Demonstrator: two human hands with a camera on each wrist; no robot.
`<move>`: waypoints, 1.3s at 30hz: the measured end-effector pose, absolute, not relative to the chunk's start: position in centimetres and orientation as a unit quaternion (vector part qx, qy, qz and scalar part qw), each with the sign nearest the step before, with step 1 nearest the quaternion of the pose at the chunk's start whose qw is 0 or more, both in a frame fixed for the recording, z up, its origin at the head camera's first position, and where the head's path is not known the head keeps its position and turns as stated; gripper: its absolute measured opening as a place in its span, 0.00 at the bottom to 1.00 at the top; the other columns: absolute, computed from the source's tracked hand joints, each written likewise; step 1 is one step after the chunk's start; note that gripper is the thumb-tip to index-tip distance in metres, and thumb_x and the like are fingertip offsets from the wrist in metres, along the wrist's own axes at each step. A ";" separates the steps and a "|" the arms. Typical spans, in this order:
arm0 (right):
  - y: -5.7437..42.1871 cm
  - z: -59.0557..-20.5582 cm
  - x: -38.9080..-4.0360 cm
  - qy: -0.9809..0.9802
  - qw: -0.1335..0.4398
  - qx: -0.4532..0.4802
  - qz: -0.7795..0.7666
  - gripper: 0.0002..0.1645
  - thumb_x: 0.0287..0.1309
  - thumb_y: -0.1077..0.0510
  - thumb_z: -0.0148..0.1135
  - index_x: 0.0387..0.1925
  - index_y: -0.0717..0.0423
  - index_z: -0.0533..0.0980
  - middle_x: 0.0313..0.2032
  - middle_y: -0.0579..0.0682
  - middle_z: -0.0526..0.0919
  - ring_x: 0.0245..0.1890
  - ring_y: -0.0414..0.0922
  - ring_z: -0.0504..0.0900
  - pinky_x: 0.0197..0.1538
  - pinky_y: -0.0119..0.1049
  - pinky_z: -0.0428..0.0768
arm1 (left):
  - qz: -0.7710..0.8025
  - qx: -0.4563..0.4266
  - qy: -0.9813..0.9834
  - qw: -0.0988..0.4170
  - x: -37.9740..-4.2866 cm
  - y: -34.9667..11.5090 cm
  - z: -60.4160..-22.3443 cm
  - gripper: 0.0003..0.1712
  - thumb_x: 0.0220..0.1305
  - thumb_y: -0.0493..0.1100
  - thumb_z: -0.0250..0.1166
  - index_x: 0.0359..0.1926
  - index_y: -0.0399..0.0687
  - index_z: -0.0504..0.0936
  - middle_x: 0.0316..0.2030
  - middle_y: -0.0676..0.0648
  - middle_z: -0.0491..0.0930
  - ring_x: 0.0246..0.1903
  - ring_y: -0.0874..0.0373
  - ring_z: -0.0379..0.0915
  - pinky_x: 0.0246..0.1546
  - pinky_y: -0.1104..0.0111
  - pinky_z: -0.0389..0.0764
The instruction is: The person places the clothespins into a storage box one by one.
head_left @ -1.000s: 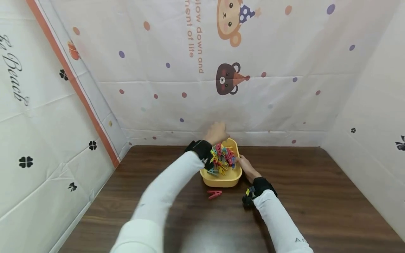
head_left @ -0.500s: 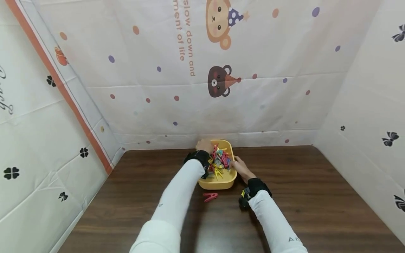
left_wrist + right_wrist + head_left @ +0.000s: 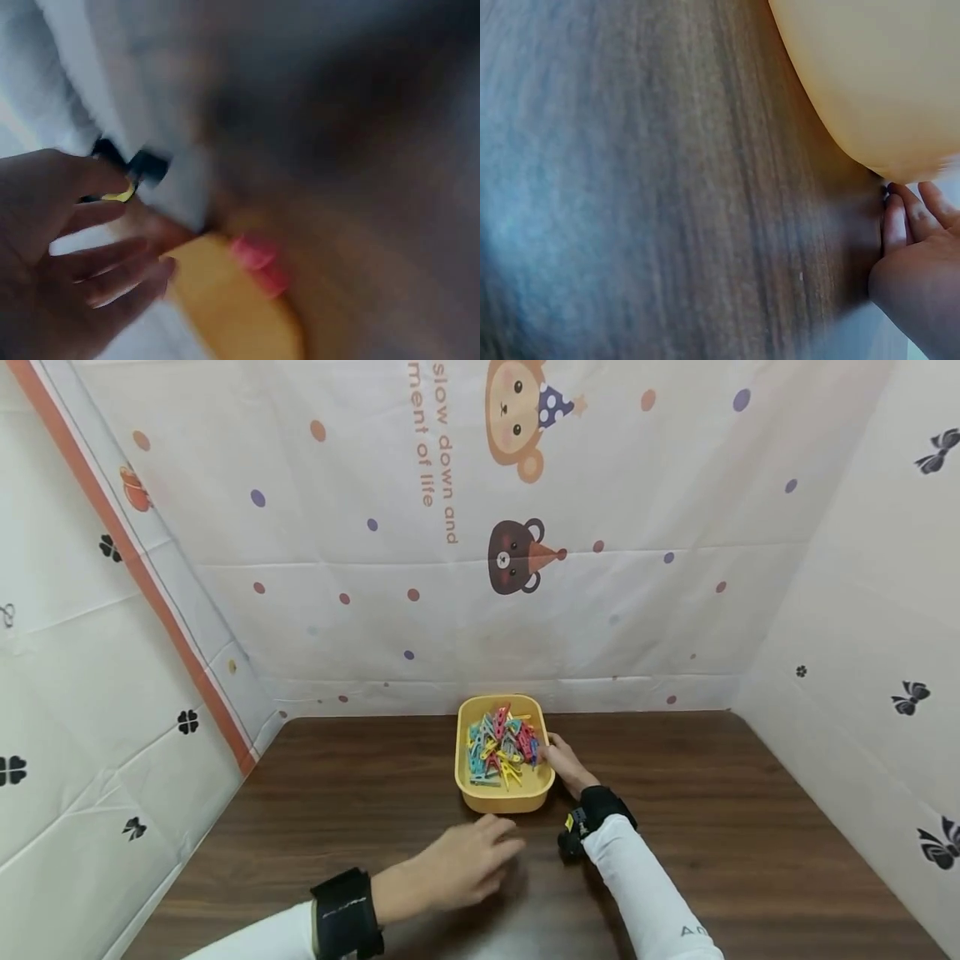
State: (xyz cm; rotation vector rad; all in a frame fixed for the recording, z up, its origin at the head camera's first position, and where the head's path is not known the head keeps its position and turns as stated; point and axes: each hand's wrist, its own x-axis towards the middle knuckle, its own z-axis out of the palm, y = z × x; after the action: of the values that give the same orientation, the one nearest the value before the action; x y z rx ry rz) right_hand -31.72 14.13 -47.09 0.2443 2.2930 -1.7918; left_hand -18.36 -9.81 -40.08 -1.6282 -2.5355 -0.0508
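Several coloured clothespins, red, yellow, blue and green, lie heaped in a yellow plastic basket near the back of the table. On the basket's right side, my right hand holds the wall at the rim; its fingers show beside the wall in the right wrist view. My left hand hovers over the table in front of the basket, fingers loosely bent and holding nothing. A red clothespin shows by the basket in the blurred left wrist view; in the head view my left hand hides it.
The dark wooden table ends at the back against a printed white cloth. More white cloth hangs at the right side, and a further sheet at the left.
My left hand has come out from over the basket's left side toward me, to the table in front of it. My right hand stays at the basket's right side.
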 end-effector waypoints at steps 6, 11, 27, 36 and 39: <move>14.3 -47.0 -32.0 0.783 0.113 0.089 -0.605 0.45 0.56 0.63 0.47 0.78 0.60 0.52 0.73 0.66 0.61 0.63 0.56 0.65 0.57 0.44 0.64 | 0.004 -0.505 -0.863 -0.019 -18.2 -11.6 -42.7 0.33 0.69 0.48 0.68 0.72 0.54 0.70 0.73 0.41 0.64 0.68 0.48 0.65 0.54 0.60 0.82; 14.3 -47.3 -32.0 0.785 0.129 0.094 -0.599 0.46 0.57 0.64 0.47 0.78 0.60 0.51 0.74 0.66 0.60 0.64 0.56 0.64 0.58 0.44 0.65 | -0.026 -0.494 -0.868 -0.035 -18.6 -11.8 -43.8 0.24 0.72 0.45 0.64 0.67 0.52 0.74 0.66 0.43 0.70 0.58 0.52 0.70 0.45 0.65 0.83; 14.3 -46.8 -32.0 0.790 0.119 0.076 -0.596 0.45 0.58 0.62 0.46 0.78 0.60 0.50 0.74 0.67 0.60 0.63 0.57 0.65 0.56 0.44 0.66 | -0.054 -0.424 -0.904 -0.022 -18.1 -9.2 -41.8 0.09 0.65 0.36 0.69 0.42 0.55 0.81 0.35 0.51 0.79 0.31 0.63 0.73 0.24 0.75 0.74; 14.3 -47.2 -31.8 0.789 0.112 0.054 -0.601 0.42 0.62 0.62 0.46 0.78 0.63 0.51 0.69 0.67 0.64 0.57 0.56 0.68 0.51 0.44 0.65 | -0.188 -0.358 -0.910 0.092 -28.7 -5.0 -34.1 0.10 0.67 0.35 0.67 0.47 0.39 0.79 0.32 0.44 0.81 0.27 0.57 0.74 0.25 0.73 0.71; 14.3 -47.2 -31.9 0.791 0.109 0.056 -0.599 0.42 0.63 0.62 0.45 0.77 0.63 0.51 0.69 0.68 0.64 0.58 0.57 0.67 0.53 0.45 0.65 | -0.240 -0.263 -0.934 0.039 -33.1 -3.4 -33.5 0.07 0.70 0.38 0.65 0.43 0.37 0.79 0.27 0.47 0.77 0.22 0.59 0.68 0.24 0.72 0.66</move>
State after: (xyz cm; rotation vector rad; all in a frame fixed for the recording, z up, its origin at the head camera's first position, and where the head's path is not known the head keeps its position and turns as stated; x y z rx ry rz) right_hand -31.85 14.33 -47.22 0.1647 2.3259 -1.7622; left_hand -33.09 -3.36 -33.50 -0.8063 -2.8616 -0.7359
